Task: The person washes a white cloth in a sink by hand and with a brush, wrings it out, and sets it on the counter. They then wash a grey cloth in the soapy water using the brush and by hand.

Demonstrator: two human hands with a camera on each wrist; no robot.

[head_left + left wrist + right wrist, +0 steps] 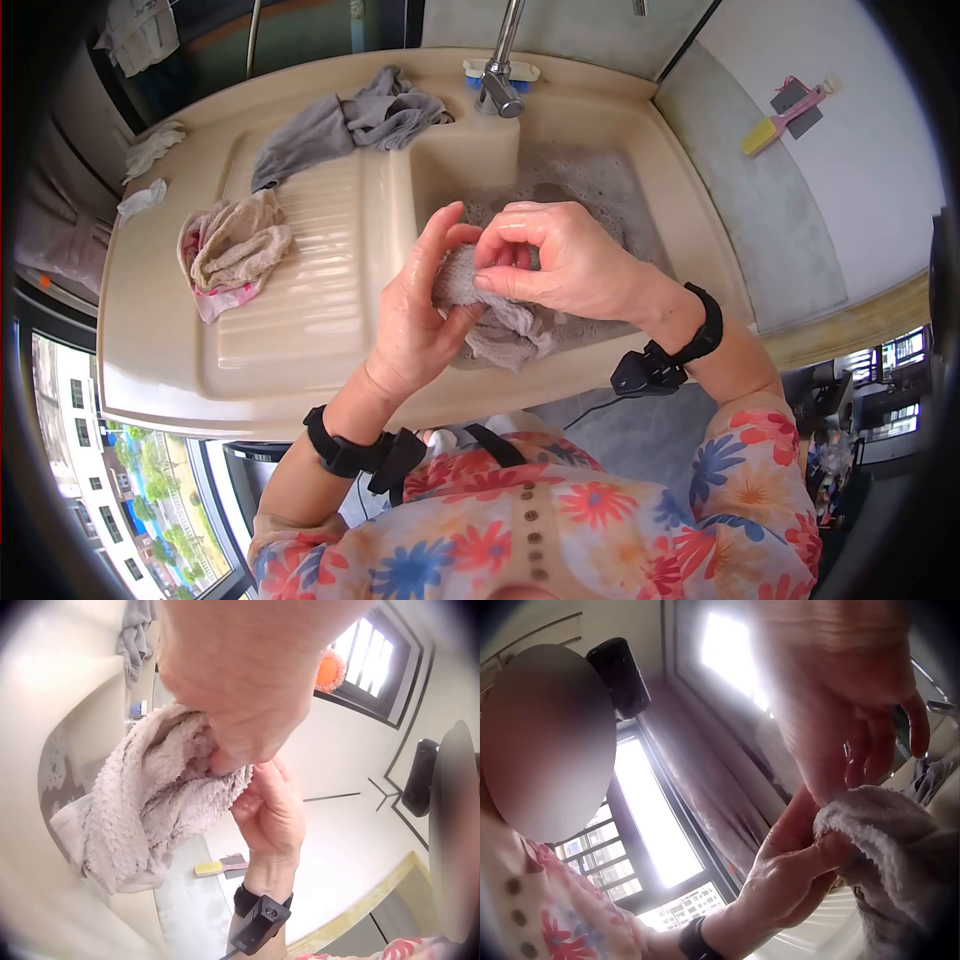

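Note:
A wet, greyish fluffy cloth (pixel 463 283) is held over the sink basin, its lower end hanging in folds. My left hand (pixel 415 300) grips it from the left, thumb on the near side and fingers behind. From the right, my right hand (pixel 560 255) pinches its upper edge between thumb and bent fingers. In the left wrist view the cloth (pixel 142 810) drapes down in thick folds from both hands. The right wrist view has the left hand's thumb pressed on the cloth (pixel 900 847), with the right hand (pixel 847 697) just above.
Cloudy, sudsy water (pixel 590 170) lies in the basin under a metal faucet (pixel 497 85). A grey cloth (pixel 340 125) and a beige-and-pink cloth (pixel 235 245) lie on the ribbed drainboard (pixel 310 290). Behind the faucet is a blue-bristled brush (pixel 520 72); a yellow-and-pink brush (pixel 785 122) hangs on the wall.

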